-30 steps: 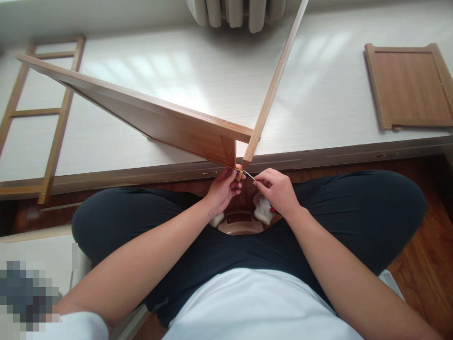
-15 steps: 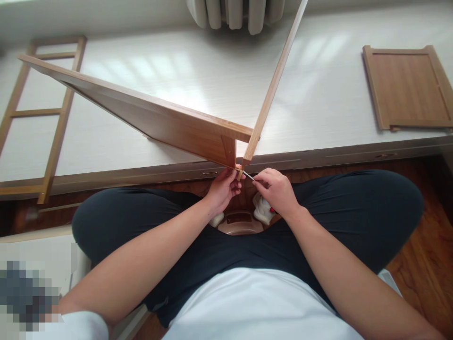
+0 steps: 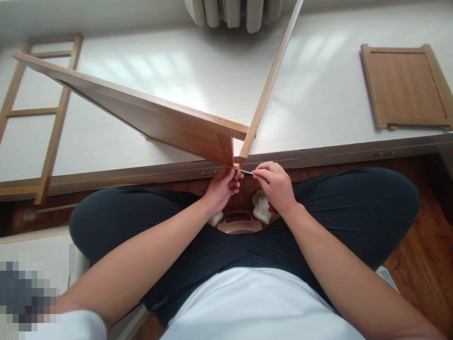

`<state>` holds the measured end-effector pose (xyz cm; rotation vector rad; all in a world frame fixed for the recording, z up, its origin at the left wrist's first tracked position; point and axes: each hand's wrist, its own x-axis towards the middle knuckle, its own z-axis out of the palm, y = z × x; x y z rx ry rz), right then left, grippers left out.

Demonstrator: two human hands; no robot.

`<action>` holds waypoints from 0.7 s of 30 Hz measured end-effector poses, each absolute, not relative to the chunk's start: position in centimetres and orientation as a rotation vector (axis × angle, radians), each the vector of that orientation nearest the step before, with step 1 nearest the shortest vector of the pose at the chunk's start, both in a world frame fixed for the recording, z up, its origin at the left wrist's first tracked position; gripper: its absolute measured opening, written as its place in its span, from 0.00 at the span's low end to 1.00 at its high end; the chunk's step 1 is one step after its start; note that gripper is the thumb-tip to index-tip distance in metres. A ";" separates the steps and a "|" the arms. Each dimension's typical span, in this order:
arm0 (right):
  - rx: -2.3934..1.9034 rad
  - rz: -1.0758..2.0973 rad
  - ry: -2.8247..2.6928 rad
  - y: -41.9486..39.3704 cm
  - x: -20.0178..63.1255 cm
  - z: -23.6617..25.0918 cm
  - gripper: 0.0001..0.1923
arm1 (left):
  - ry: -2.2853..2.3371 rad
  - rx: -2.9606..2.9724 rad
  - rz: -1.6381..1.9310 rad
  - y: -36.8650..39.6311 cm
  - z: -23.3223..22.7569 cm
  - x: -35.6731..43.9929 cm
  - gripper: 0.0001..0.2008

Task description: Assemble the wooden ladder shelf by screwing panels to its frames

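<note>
A long wooden panel (image 3: pixel 148 111) stands tilted over the edge of the white surface and meets a narrow wooden bar (image 3: pixel 272 85) at its near right corner. My left hand (image 3: pixel 221 189) is closed around the lower end of this joint, pinching the wood. My right hand (image 3: pixel 276 184) pinches a thin metal rod (image 3: pixel 247 172), whose far end points left at the joint. Whether that tip sits inside a hole is hidden by the wood and the left fingers.
A wooden ladder-like frame (image 3: pixel 53 127) lies at the left on the white surface (image 3: pixel 170 61), partly behind the panel. A smaller wooden panel (image 3: pixel 406 87) lies at the right. A white radiator (image 3: pixel 233 12) hangs at the back. Below my hands is a brownish plastic object (image 3: pixel 239 226).
My right hand has shifted slightly up, and the metal rod now lies more level. The wooden pieces and left hand appear slightly further left, along with the whole view.
</note>
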<state>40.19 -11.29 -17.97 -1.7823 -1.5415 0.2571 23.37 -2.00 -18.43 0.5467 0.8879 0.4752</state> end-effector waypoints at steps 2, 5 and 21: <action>-1.773 0.264 -1.541 -11.3 40.2 -18.0 0.07 | 0.885 0.547 0.478 -2.0 -18.4 23.4 0.19; -1.767 0.264 -1.550 -11.3 40.2 -18.1 0.07 | 0.882 0.545 0.473 -2.0 -18.5 23.4 0.19; -1.770 0.373 -1.490 -11.5 40.1 -18.2 0.09 | 0.900 0.523 0.455 -2.0 -18.2 23.3 0.17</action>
